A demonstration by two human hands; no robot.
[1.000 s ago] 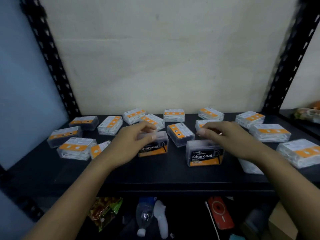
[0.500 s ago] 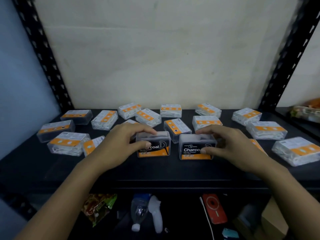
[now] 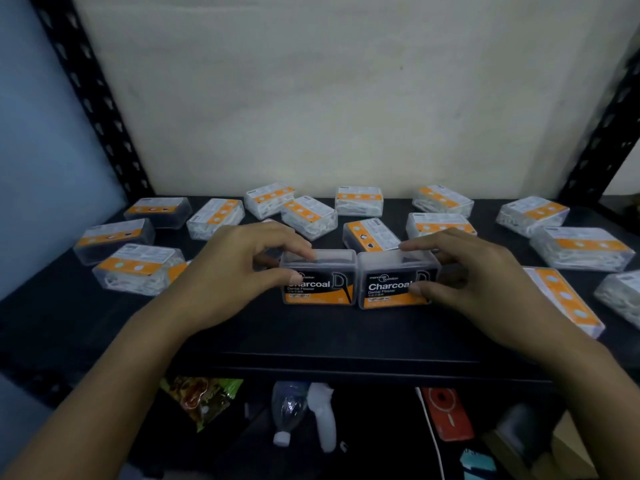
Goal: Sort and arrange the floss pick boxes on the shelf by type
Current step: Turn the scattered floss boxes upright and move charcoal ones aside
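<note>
Two clear boxes labelled "Charcoal" stand upright side by side, touching, near the front middle of the black shelf (image 3: 311, 334). My left hand (image 3: 239, 271) grips the left charcoal box (image 3: 320, 282), thumb on its front and fingers on its top. My right hand (image 3: 474, 275) grips the right charcoal box (image 3: 391, 285) the same way. Around them lie several flat floss pick boxes with orange and white labels: dark-filled ones such as a box (image 3: 369, 235) just behind, white-filled ones such as a box (image 3: 358, 200) at the back.
Black perforated uprights (image 3: 93, 98) stand at the back left and right against a pale wall. White-filled boxes (image 3: 585, 247) crowd the right side, others (image 3: 138, 268) the left. Below the shelf lie a snack bag (image 3: 204, 396), a plastic bottle (image 3: 289, 414) and a red phone (image 3: 446, 414).
Both hands slid the two charcoal boxes toward each other; the gap between them has closed and they now touch. The view has shifted slightly.
</note>
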